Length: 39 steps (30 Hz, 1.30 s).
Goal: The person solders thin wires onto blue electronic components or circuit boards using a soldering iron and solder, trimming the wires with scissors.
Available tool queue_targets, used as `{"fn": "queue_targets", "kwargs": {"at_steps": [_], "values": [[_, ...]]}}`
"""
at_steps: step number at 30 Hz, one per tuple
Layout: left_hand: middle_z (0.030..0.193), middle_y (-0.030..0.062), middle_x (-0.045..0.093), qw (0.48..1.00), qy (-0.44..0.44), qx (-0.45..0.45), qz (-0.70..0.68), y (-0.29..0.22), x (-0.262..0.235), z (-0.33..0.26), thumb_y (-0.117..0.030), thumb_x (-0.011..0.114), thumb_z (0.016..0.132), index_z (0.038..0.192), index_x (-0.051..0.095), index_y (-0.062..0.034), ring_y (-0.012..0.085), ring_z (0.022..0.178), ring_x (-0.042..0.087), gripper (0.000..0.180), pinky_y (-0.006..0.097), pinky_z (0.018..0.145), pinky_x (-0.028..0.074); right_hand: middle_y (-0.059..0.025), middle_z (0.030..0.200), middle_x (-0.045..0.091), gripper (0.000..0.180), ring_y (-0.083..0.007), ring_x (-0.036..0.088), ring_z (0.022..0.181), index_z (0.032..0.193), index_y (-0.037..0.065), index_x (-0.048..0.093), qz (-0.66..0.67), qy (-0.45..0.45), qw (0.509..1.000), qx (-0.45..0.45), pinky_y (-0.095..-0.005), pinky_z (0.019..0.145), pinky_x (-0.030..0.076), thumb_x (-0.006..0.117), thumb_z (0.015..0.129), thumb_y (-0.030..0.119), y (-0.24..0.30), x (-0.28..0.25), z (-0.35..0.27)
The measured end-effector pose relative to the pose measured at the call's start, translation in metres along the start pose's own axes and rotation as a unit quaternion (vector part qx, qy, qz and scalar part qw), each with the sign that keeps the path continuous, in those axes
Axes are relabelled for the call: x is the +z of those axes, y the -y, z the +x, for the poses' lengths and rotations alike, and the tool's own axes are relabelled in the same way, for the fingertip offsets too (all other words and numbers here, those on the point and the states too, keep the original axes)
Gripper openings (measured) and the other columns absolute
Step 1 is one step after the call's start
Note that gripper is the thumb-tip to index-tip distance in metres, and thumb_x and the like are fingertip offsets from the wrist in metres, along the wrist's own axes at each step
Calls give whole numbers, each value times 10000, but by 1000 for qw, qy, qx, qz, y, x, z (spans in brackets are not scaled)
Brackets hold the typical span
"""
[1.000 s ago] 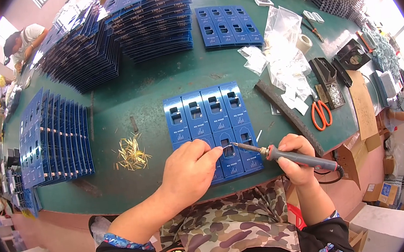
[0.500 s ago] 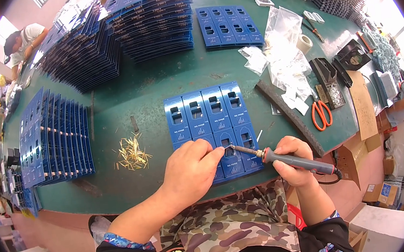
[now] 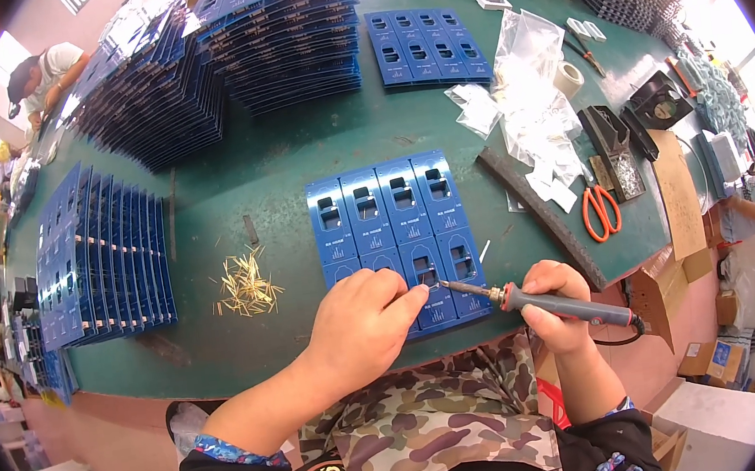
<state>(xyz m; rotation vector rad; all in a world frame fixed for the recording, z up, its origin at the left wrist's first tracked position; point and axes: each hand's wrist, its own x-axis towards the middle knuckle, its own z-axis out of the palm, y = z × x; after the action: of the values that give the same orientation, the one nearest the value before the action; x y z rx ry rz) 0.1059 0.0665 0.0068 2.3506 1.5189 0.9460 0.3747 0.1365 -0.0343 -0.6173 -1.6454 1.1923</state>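
A blue circuit board panel (image 3: 413,224) with two rows of rectangular cutouts lies flat on the green table in front of me. My right hand (image 3: 558,305) is wrapped around the grey handle of a soldering iron (image 3: 578,309), whose tip points left at a cutout in the near row. Over the panel's near left part, my left hand (image 3: 358,329) has thumb and forefinger pinched at the edge of that same cutout. Whatever is between those fingertips is too small to make out. A loose pile of thin brass-coloured pins (image 3: 250,287) sits left of the panel.
Tall stacks of blue panels (image 3: 286,61) stand at the back left, with a spaced stack (image 3: 104,264) nearer. A dark bar (image 3: 541,218), orange-handled scissors (image 3: 600,212), a black soldering stand (image 3: 613,156) and plastic bags (image 3: 532,81) lie to the right. Another person (image 3: 48,77) sits far left.
My left fingertips have shifted slightly right along the cutout. The right hand and soldering iron have moved a little right and down, its tip shifting the same way.
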Motion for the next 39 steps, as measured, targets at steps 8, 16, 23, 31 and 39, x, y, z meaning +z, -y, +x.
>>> {"fn": "queue_targets", "kwargs": {"at_steps": [8, 16, 23, 31, 39], "values": [[826, 56, 554, 1000, 8, 0, 10, 1, 1, 0, -48, 673, 758, 972, 683, -67, 245, 734, 565, 215, 378, 609, 451, -96, 711, 610, 203, -196, 573, 596, 851, -1, 598, -23, 12, 999, -23, -305, 534, 440, 737, 717, 61, 1, 1, 4], [820, 55, 556, 1000, 4, -3, 10, 0, 1, 0, -57, 667, 769, 973, 683, -67, 246, 733, 568, 205, 379, 609, 451, -90, 762, 589, 211, -185, 551, 645, 889, 13, 575, -12, 26, 999, -17, -304, 578, 436, 726, 754, 74, 0, -5, 0], [813, 55, 560, 1000, 5, 6, 13, 0, 2, 0, -59, 670, 766, 961, 688, -66, 245, 729, 569, 195, 378, 603, 454, -91, 808, 574, 228, -175, 532, 679, 930, 22, 553, -4, 56, 998, -16, -298, 618, 442, 718, 783, 79, 0, -5, 0], [814, 58, 557, 1000, 8, 9, 14, 1, 2, 0, -60, 671, 756, 964, 690, -61, 243, 731, 567, 208, 378, 604, 455, -104, 732, 619, 213, -202, 572, 602, 845, 1, 593, -9, 17, 1000, -22, -308, 536, 444, 750, 718, 68, -1, -1, 2], [815, 58, 550, 1000, 10, 12, 19, -1, 3, 0, -62, 673, 751, 963, 689, -58, 245, 731, 563, 212, 376, 607, 456, -105, 725, 613, 201, -205, 579, 617, 833, -1, 594, -12, 16, 1000, -22, -306, 548, 445, 748, 726, 72, 1, -2, 1]]}}
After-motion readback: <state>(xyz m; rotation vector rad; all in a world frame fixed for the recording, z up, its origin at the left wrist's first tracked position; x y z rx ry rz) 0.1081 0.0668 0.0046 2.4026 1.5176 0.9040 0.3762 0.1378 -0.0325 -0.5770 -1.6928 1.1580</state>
